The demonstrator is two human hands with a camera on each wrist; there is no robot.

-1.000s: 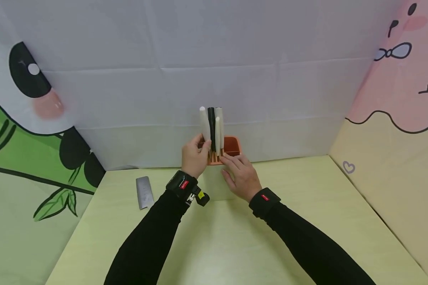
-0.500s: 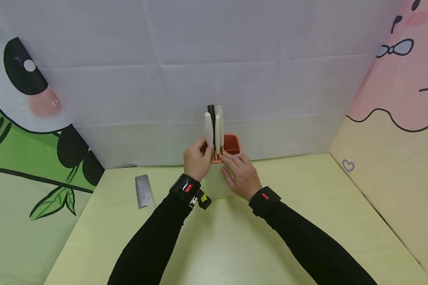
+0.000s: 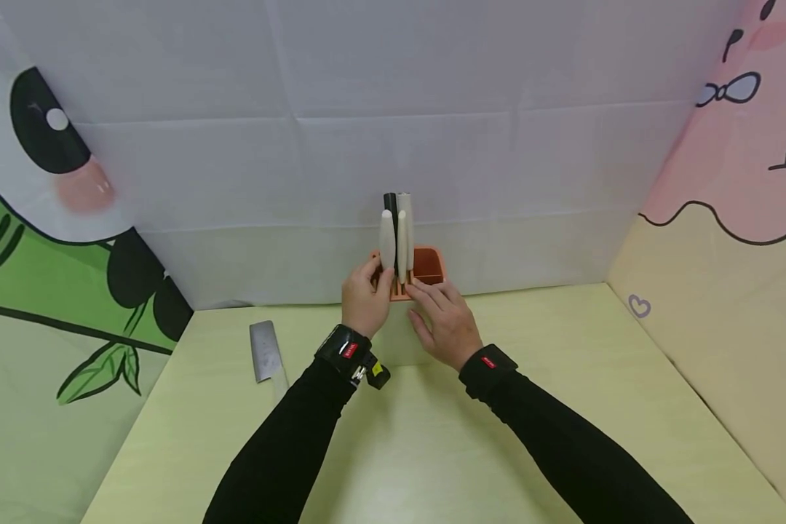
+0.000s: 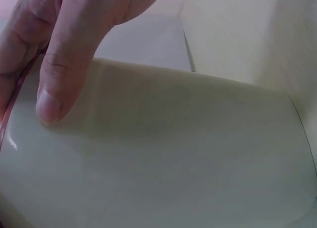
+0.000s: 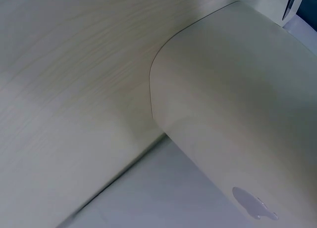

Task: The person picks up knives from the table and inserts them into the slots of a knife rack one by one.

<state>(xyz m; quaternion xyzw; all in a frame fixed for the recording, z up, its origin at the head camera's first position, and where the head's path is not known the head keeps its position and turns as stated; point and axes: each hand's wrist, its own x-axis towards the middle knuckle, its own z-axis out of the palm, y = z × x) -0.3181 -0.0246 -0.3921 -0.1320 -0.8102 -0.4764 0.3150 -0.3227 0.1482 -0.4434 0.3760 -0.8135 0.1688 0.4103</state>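
The left hand (image 3: 365, 300) is pinching the leftmost white handle (image 3: 387, 236), probably stiff and best gripped low, while the right hand (image 3: 447, 324), loosely extended, is touching the holder (image 3: 398, 335).

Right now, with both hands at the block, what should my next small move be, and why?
Probably ease your left hand off the leftmost white knife: its top sits about level with the short handle, and no blade shows above the block, so it looks seated. The cleaver lies apart on the table, likely needing that hand.
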